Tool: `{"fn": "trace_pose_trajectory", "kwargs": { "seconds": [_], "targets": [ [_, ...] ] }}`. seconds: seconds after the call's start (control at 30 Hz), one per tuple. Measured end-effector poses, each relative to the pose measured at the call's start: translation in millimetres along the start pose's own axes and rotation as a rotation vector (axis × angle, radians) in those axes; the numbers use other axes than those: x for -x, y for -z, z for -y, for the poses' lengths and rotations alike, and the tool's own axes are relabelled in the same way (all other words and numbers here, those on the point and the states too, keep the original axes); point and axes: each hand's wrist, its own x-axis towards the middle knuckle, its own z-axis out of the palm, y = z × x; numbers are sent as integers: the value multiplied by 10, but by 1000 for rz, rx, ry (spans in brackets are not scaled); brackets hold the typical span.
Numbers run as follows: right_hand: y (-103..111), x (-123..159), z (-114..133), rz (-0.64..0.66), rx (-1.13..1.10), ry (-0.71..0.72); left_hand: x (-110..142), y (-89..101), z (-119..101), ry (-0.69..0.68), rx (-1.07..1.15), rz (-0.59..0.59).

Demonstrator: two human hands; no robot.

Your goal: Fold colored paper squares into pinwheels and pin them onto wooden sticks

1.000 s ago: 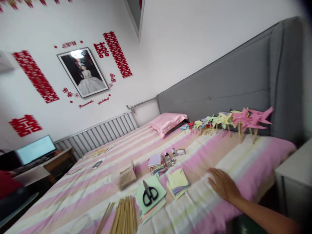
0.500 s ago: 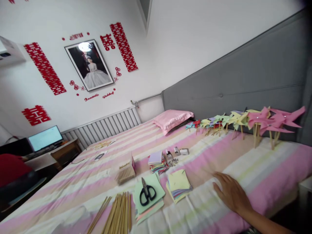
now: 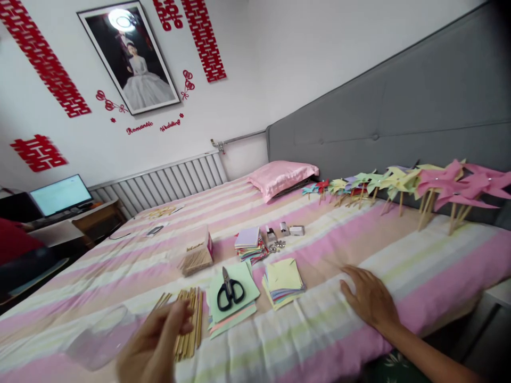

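Observation:
My left hand is in the lower left, slightly blurred, its fingers curled in and thumb raised; nothing shows in it. It hides part of a bundle of wooden sticks. My right hand lies open on the striped bedspread, fingers stretched out, holding nothing. Left of it is a stack of square papers, pale yellow on top. Black-handled scissors rest on larger green sheets. Behind are a stack of small coloured papers, small metal pieces and a clear box of thin sticks.
Paper pinwheels on sticks stand in a row along the grey headboard. A pink pillow lies at the far side. Small boxes sit mid-bed. A clear plastic container is at lower left. A person in red sits near a monitor.
My left hand has come into view at the lower left, over the stick bundle. My right hand stays flat on the bed. The view has tilted down somewhat.

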Motion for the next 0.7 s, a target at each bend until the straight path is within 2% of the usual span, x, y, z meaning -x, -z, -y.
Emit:
{"fn": "trace_pose_trajectory", "kwargs": {
  "seconds": [0.03, 0.07, 0.13, 0.17, 0.3, 0.43, 0.47, 0.57, 0.7],
  "targets": [
    [3, -48, 13, 13, -6, -45, -66, -158, 98, 69, -32, 117],
    [-2, -109, 36, 29, -15, -97, -125, -322, 218, 79, -71, 236],
    [-43, -262, 127, 74, -49, -196, -207, -648, 504, -1, -175, 499],
    [-82, -344, 202, 106, -82, -226, -222, -802, 658, -32, -190, 543],
    [-357, -597, 671, 221, -242, -186, -96, -1316, 1189, -103, -205, 575],
    [-662, -649, 1088, 240, -250, -122, 203, -1646, 1558, -220, -161, 624],
    [-718, -640, 1140, 236, -242, -108, 269, -1700, 1645, -289, -188, 643],
    [-825, -591, 1173, 233, -236, -61, 387, -1796, 1901, -462, -247, 578],
    [-882, -531, 1109, 234, -253, -22, 394, -1842, 2130, -578, -331, 540]
  ]
}}
